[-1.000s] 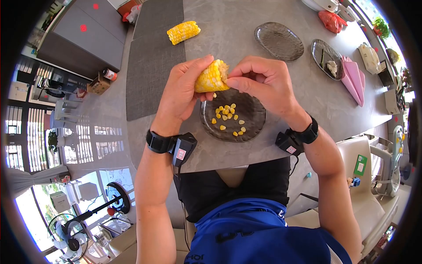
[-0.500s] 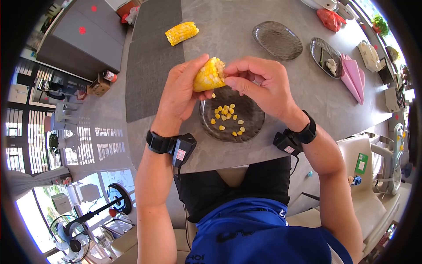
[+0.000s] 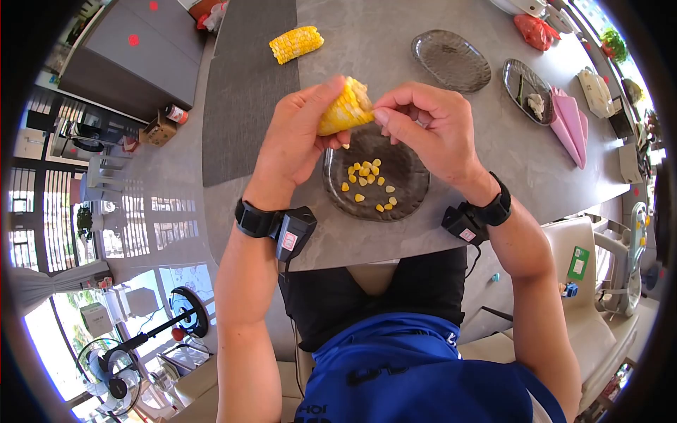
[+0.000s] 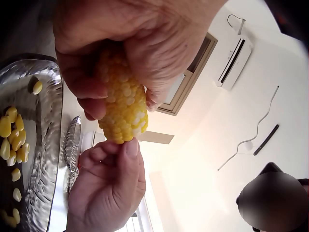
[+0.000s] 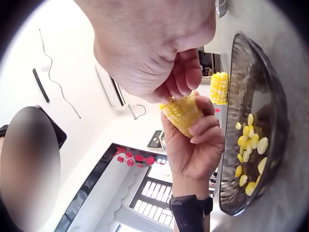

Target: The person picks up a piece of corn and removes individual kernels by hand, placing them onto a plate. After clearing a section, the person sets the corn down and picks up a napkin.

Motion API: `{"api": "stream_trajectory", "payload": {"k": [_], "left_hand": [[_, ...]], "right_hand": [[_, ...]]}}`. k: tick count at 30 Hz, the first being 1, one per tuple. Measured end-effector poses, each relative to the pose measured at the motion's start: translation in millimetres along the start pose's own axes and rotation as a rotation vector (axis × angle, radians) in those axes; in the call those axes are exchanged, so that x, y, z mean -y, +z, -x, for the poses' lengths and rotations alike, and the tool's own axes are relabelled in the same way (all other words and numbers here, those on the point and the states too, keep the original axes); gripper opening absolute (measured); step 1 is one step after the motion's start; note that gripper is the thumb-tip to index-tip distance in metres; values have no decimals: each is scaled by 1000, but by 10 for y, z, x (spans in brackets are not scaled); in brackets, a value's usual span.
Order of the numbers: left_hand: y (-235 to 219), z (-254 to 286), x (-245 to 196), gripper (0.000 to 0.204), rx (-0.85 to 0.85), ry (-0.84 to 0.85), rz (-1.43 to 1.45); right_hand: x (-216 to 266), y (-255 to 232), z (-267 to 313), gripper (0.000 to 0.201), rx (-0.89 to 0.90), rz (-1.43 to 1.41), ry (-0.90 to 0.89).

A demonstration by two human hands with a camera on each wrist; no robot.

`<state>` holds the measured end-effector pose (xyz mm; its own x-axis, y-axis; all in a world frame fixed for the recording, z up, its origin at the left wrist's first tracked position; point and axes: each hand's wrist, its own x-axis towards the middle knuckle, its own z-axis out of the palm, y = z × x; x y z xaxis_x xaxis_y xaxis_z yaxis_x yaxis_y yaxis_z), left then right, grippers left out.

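My left hand (image 3: 290, 134) grips a short piece of corn on the cob (image 3: 343, 113), its broken end facing right, held up over the far rim of a dark oval plate (image 3: 412, 185). At that end my right hand (image 3: 437, 130) pinches a kernel at the cob's edge between thumb and forefinger. The left wrist view shows the right thumb tip (image 4: 131, 147) right against the last row of kernels. Several loose yellow kernels (image 3: 363, 169) lie on the plate. One more kernel (image 3: 345, 146) shows just under the left fingers.
Another corn piece (image 3: 296, 44) lies at the far left, by a grey table runner (image 3: 247, 113). To the right are a dark oval plate (image 3: 451, 62), a second plate holding food scraps (image 3: 536, 106), a pink folded cloth (image 3: 570, 130) and a red bag (image 3: 536, 32).
The cob has tilted, its broken end turning up and right. My right fingertips have shifted slightly right and closed in on the kernel at its edge. The kernels on the plate look unchanged.
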<state>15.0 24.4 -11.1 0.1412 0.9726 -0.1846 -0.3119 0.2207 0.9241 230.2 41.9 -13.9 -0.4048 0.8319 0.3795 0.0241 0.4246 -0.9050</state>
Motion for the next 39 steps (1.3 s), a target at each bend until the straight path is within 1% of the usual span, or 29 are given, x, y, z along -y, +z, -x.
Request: {"api": "stream_trajectory", "payload": {"k": [2,5,8,11,14,20,23,26,29,32,35,39], "left_hand": [[-15,-7,-9,41,-13,0,143],[-19,-2,-46,41,-68,28,159],[-63,-27,-31,41,-70,29,144],[-82,-24,-24,41,-37,-10,123],[-65,-12,-23,41,14,-6,79],[-7,7,-6,40,40,-13,30],[4,18,-9,38,17,3,15],[5,34,-38,37,12,9,-69],[-2,25,-38,37,20,11,-72],[6,34,-50,38,16,-11,-73],[12,44,-43,38,29,-8,-51],[33,48,-64,39,67,-1,-96]], "right_hand": [[37,-11,-9,8,6,10,29],[-57,-3,4,5,25,-43,-1],[-12,-32,-44,9,200,105,-153],[-21,-63,-38,16,236,183,-170],[16,-26,-14,22,19,220,-190],[-13,13,-27,17,-5,142,-231],[21,-8,-27,13,27,168,-237],[-14,-12,-43,10,44,123,-247],[10,-13,-27,9,57,88,-159],[5,-5,-19,9,59,76,-114],[27,-7,-5,10,79,-96,67],[3,-24,-17,12,69,-224,136]]}}
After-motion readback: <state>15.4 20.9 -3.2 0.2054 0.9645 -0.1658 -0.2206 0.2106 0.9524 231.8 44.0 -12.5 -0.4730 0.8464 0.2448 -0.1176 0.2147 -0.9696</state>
